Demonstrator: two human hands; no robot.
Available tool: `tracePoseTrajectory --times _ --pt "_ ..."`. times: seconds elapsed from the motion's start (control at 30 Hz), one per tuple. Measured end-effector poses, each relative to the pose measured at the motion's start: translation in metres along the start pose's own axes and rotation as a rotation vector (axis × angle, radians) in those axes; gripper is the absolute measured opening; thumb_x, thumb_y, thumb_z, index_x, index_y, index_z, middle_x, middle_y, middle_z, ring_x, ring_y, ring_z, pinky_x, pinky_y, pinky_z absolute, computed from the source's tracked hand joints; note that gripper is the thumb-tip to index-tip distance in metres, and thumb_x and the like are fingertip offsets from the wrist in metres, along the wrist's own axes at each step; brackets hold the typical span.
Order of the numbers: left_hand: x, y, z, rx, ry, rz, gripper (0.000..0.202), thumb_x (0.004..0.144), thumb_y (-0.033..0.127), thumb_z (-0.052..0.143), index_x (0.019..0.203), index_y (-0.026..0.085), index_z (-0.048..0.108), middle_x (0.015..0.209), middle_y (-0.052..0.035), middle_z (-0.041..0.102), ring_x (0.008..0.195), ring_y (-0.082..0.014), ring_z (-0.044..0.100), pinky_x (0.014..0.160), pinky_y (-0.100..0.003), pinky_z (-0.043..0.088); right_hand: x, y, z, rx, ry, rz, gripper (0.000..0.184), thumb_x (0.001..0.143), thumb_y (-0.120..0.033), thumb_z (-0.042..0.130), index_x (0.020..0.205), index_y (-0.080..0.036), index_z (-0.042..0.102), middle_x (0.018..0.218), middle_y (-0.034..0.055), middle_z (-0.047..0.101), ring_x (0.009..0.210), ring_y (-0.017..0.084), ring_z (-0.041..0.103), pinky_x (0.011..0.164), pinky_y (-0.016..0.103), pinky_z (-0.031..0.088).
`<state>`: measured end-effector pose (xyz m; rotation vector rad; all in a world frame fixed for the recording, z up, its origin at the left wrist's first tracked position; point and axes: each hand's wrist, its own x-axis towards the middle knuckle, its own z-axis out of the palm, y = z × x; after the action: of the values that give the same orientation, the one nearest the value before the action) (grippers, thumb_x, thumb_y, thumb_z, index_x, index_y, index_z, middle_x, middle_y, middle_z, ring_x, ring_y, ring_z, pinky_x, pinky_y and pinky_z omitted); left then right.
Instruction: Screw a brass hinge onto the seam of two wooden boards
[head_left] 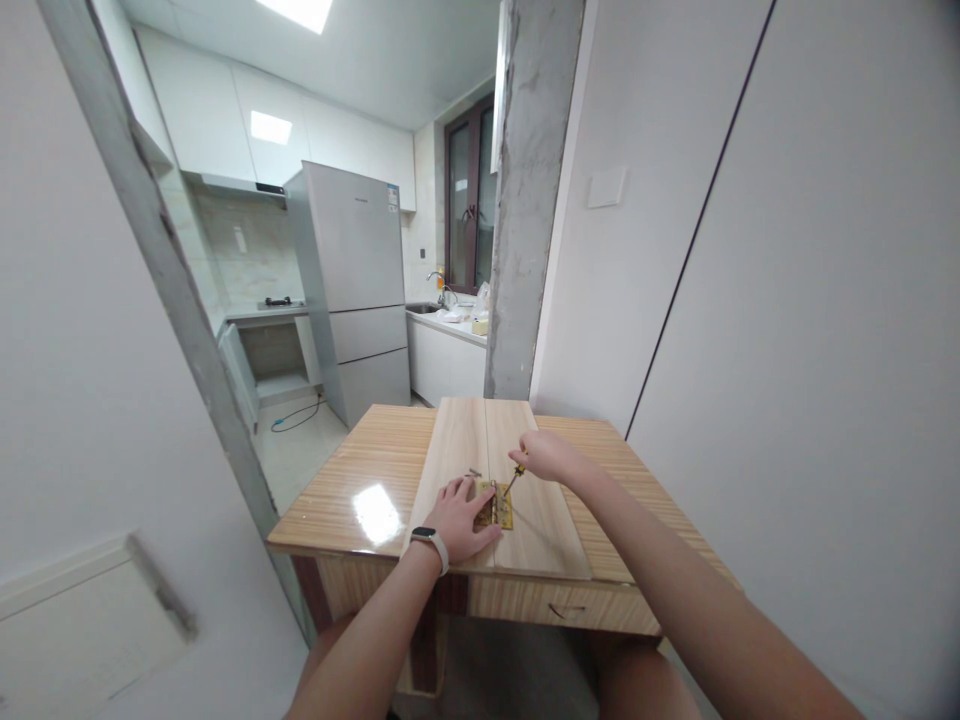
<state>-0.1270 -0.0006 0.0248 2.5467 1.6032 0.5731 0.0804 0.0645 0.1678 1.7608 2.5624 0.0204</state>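
Two pale wooden boards [480, 450] lie side by side on a glossy wooden table [360, 480]. A brass hinge [496, 506] sits across their seam near the front edge. My left hand [459, 518] lies flat on the left board, fingers pressing the hinge's left leaf. My right hand [546, 455] is closed round a screwdriver [514, 476] with a yellow handle, its tip angled down onto the hinge. A few small screws [474, 472] lie on the board just beyond my left fingers.
A table drawer with a handle [566, 608] faces me below the boards. A concrete pillar [529, 200] and white wall stand behind the table. To the left, a kitchen opens with a fridge [356, 290], counter and sink [442, 310].
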Motion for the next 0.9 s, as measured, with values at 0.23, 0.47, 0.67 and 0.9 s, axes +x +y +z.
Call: tracePoseTrajectory --times 0.23,0.47,0.67,0.9 --pt "-0.0001 -0.0008 -0.0002 -0.005 -0.007 0.009 0.073 0.087 0.075 0.047 0.149 0.038 0.044 0.150 -0.0095 0.041 0.138 -0.0383 0.033 0.112 -0.056 0.029 0.0011 0.0035 0.0013 0.004 0.033 -0.063 0.034 0.095 -0.041 0.053 0.094 -0.015 0.074 0.099 0.0160 0.076 0.091 0.025 0.071 0.069 0.028 0.044" --pt "0.0003 -0.0023 0.0023 0.016 -0.004 0.013 0.072 0.088 0.075 0.048 0.149 0.038 0.044 0.150 -0.0100 0.042 0.137 -0.0381 0.034 0.111 -0.055 0.029 -0.0042 0.0081 -0.0049 0.095 0.022 -0.141 0.015 0.085 -0.032 0.069 0.095 -0.021 0.072 0.102 0.0064 0.076 0.092 0.020 0.068 0.069 0.025 0.042" --pt "0.0006 -0.0020 0.0022 0.015 -0.003 0.011 0.073 0.087 0.074 0.049 0.150 0.038 0.044 0.151 -0.0100 0.041 0.137 -0.0384 0.033 0.111 -0.056 0.029 -0.0080 0.0040 -0.0086 0.129 -0.021 -0.074 0.032 0.091 -0.044 0.065 0.108 -0.018 0.069 0.110 0.0118 0.074 0.096 0.023 0.069 0.071 0.026 0.044" --pt "0.0004 -0.0003 0.0003 0.012 -0.009 0.002 0.072 0.087 0.074 0.049 0.149 0.037 0.044 0.150 -0.0103 0.042 0.137 -0.0384 0.033 0.111 -0.055 0.029 -0.0048 0.0030 -0.0075 0.004 -0.046 0.047 0.059 0.098 -0.060 0.042 0.101 -0.010 0.074 0.104 0.0221 0.074 0.097 0.030 0.071 0.071 0.031 0.047"
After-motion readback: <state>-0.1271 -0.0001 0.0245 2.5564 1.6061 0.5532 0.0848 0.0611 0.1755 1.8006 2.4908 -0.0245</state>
